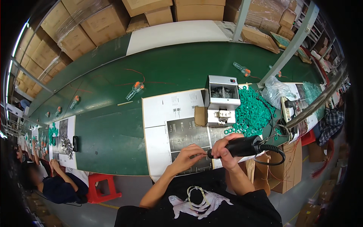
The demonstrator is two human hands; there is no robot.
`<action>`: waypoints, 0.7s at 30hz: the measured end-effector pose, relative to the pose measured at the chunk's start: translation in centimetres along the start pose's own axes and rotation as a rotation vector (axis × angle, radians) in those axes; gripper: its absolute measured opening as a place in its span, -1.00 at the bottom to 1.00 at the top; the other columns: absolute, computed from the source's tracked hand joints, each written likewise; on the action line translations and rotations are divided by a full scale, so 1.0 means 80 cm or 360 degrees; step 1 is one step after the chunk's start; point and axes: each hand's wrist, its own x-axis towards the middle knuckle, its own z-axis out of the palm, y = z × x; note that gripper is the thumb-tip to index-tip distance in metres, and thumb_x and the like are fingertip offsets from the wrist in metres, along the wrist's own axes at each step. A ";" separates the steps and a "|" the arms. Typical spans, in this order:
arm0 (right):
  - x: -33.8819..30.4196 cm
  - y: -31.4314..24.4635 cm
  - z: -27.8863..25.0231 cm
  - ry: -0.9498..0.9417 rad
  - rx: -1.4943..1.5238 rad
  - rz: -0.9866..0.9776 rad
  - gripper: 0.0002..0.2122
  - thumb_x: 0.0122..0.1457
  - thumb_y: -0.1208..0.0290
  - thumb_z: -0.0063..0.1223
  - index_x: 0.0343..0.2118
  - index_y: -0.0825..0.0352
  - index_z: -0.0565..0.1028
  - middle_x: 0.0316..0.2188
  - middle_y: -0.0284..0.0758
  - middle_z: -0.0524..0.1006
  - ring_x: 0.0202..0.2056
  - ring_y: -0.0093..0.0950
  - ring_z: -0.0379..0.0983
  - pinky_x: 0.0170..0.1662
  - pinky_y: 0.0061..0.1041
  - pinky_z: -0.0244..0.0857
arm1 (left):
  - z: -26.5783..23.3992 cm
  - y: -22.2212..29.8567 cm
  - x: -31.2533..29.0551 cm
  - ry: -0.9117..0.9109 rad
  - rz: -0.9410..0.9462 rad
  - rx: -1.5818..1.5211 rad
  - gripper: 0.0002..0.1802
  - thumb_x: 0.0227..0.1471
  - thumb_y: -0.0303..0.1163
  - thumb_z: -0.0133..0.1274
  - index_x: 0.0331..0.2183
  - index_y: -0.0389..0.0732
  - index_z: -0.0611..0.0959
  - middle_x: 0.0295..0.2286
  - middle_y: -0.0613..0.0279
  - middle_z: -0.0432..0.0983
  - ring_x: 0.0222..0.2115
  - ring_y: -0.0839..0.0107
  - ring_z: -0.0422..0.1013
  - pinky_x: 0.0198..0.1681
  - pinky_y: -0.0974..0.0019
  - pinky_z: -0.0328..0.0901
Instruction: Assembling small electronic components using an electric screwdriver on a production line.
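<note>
My right hand (227, 154) is wrapped round a black electric screwdriver (245, 146), held level with its tip toward the left and its coiled cord (278, 148) leaving the right end. Just off that tip, my left hand (188, 158) is closed in a pinch; what its fingers hold is too small and hidden to make out. Beyond both hands stands a metal box-shaped screw feeder (223, 92) with a window in its top. Against its right side lies a heap of green rings (251, 113). Printed sheets (159, 125) cover the bench below my hands.
On the green bench (109, 140) lie clear pieces with orange parts (135, 90) and red wires. A grey post (291, 47) and a metal hose (321, 100) stand at the right. Cardboard boxes (104, 28) line the back. At the left a co-worker (62, 185) sits by a red stool (104, 191).
</note>
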 end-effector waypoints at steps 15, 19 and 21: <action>-0.016 0.016 -0.015 -0.0103 0.0117 0.0081 -0.56 0.17 0.69 0.16 0.03 0.36 0.19 -0.56 -0.24 0.51 -0.54 -0.51 0.46 -0.44 -0.52 0.40 | 0.008 0.005 -0.009 0.0024 -0.0045 0.0094 -0.87 -0.04 -0.63 0.24 -0.34 -0.34 0.69 -0.44 0.09 0.59 -0.39 0.17 0.47 -0.30 0.20 0.35; -0.021 0.018 -0.016 -0.0102 0.0138 0.0087 -0.56 0.16 0.68 0.18 0.02 0.38 0.20 -0.54 -0.23 0.53 -0.52 -0.53 0.48 -0.43 -0.55 0.40 | 0.010 0.002 -0.011 0.0020 -0.0017 0.0217 -0.90 -0.07 -0.57 0.28 -0.41 -0.30 0.69 -0.49 0.15 0.57 -0.43 0.19 0.45 -0.33 0.21 0.31; -0.022 0.020 -0.016 -0.0110 0.0136 0.0083 -0.56 0.16 0.68 0.18 0.02 0.37 0.21 -0.54 -0.23 0.53 -0.52 -0.53 0.48 -0.43 -0.55 0.40 | 0.011 0.000 -0.012 0.0062 0.0023 0.0299 -0.89 -0.11 -0.50 0.32 -0.46 -0.27 0.68 -0.54 0.18 0.54 -0.46 0.21 0.43 -0.32 0.22 0.29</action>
